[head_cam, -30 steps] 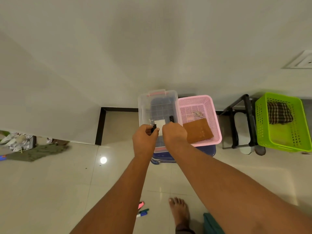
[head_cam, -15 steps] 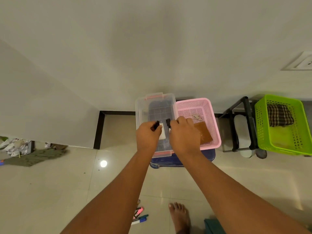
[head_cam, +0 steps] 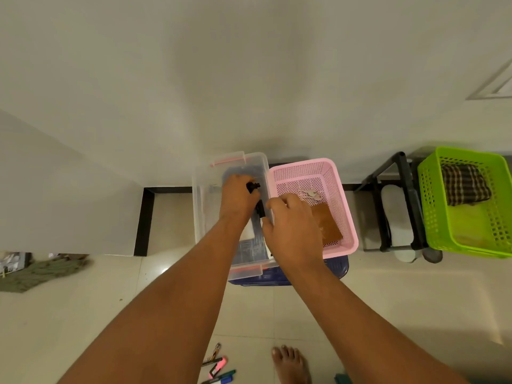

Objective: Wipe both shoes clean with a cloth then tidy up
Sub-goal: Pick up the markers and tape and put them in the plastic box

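Note:
My left hand (head_cam: 237,199) reaches into a clear plastic box (head_cam: 203,206) and grips a small black piece (head_cam: 253,187). My right hand (head_cam: 292,224) is over the box's right wall and pinches a second black piece (head_cam: 260,209) at its fingertips. A white item (head_cam: 249,230) lies in the box under my left wrist. A checked cloth (head_cam: 462,184) lies in a green basket (head_cam: 471,245) at the right. A grey shoe (head_cam: 393,209) sits on a black rack (head_cam: 404,189).
A pink basket (head_cam: 346,217) beside the clear box holds keys (head_cam: 310,194) and a flat brown item (head_cam: 328,224). Both rest on a dark blue crate (head_cam: 336,268). Markers (head_cam: 219,370) lie on the tiled floor near my bare foot (head_cam: 291,364). A mop head (head_cam: 41,268) lies at the left.
My left hand has moved farther into the clear box with its black piece. The two hands have drawn apart, and the right hand has stayed at the box's right wall.

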